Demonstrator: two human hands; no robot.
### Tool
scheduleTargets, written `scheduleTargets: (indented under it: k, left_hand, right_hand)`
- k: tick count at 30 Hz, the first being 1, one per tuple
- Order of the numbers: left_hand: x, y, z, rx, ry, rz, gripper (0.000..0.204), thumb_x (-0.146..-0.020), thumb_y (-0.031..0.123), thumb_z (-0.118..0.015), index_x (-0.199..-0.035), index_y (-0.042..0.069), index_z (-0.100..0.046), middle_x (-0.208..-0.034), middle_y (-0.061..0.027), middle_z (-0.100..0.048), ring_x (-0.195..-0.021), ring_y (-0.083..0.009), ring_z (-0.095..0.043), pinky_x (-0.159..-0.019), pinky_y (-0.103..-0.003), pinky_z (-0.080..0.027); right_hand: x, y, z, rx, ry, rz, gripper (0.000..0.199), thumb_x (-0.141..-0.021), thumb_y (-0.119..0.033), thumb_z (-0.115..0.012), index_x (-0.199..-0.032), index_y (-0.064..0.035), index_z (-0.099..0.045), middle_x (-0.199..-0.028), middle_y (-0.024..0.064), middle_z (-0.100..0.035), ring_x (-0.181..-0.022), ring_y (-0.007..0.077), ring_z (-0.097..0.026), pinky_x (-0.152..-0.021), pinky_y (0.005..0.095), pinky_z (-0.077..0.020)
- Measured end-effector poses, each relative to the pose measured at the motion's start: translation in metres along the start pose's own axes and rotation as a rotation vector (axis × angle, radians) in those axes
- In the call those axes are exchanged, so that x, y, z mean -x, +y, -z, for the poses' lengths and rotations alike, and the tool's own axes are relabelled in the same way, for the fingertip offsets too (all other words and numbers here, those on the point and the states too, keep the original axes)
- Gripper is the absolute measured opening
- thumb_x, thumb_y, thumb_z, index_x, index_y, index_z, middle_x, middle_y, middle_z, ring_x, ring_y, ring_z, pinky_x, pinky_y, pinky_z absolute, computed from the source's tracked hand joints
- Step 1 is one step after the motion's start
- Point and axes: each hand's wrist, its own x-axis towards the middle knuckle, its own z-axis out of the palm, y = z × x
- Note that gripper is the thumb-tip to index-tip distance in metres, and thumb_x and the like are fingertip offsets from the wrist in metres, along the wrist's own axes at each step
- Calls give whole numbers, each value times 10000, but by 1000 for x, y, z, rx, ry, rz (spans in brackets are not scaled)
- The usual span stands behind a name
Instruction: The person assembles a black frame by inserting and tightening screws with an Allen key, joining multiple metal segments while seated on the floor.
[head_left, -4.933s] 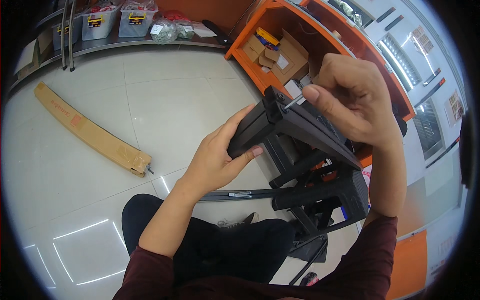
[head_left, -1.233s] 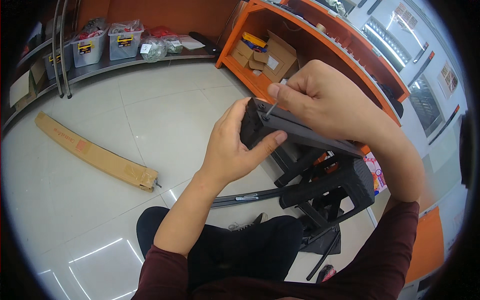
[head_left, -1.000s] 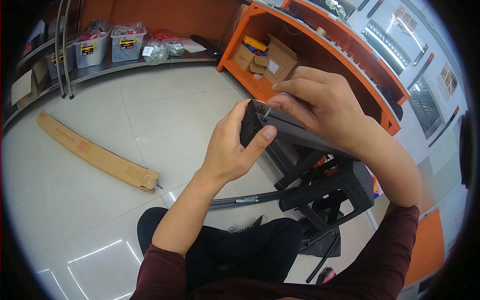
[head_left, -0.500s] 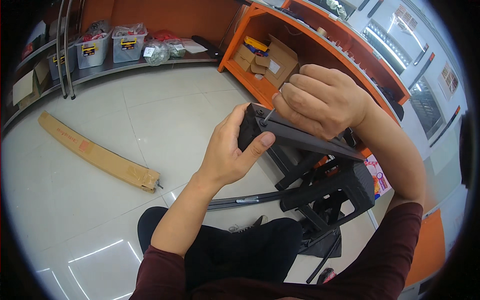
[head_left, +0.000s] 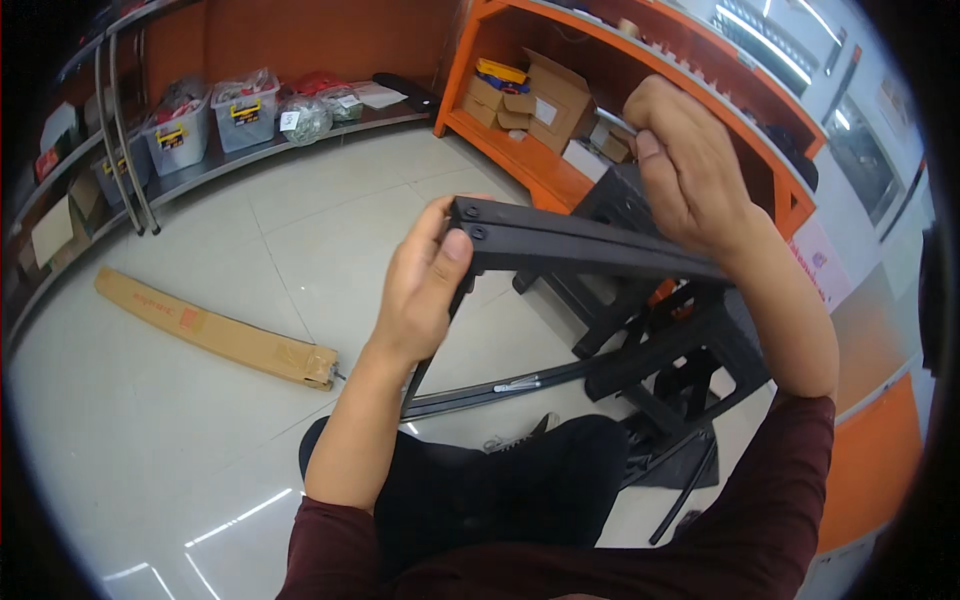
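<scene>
My left hand [head_left: 415,290] is closed round the near corner of a black metal frame [head_left: 580,245], its thumb beside two dark bolts [head_left: 476,222] set in the corner. Two square bars of the frame run side by side toward the right, and another leg drops below my left hand. My right hand [head_left: 690,165] is raised above the bars, apart from the bolts. Its curled fingers grip a hex key [head_left: 614,120], whose thin silver shaft sticks out to the left; the rest is hidden in the fist.
Black plastic stools [head_left: 735,325] stand under and beside the frame. A long black bar [head_left: 445,402] lies on the floor with small silver tools [head_left: 516,384] on it. To the left lies a long cardboard box [head_left: 215,333]. Orange shelving [head_left: 520,165] and a shelf with plastic bins [head_left: 245,110] stand behind.
My right hand has lifted the hex key out of the bolt and moved up and right. My left hand and the frame corner have shifted left, and the view has tilted slightly.
</scene>
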Motion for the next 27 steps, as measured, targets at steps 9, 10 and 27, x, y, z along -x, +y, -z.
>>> scheduleTargets:
  k: [9,10,27]
  left_hand:
    - [-13,-23,12,338,-89,187,716,-988,488,-579,-1399,-92,-488,-1118,-148,-681,-728,-160,-644,-541,-279,-520]
    - [-10,-21,14,335,-1,170,730,-985,479,-590,-1412,-101,-472,-1171,-172,-680,-735,-165,-650,-523,-275,-517]
    - [-2,-24,14,473,-139,170,758,-963,364,-667,-1550,13,-342,-1179,-173,-654,-839,-228,-671,-544,-319,-527]
  right_hand:
    - [148,31,-38,-539,-474,-529,675,-776,-248,-809,-1265,12,-424,-1172,304,-610,-1173,426,-601,-953,493,-486]
    - [142,25,-45,-570,-467,-586,639,-775,-212,-799,-1248,13,-434,-1145,303,-617,-1131,438,-619,-913,490,-504]
    - [162,-1,6,-506,-571,-518,552,-713,-103,-767,-1153,-6,-448,-934,252,-612,-941,432,-636,-832,476,-502]
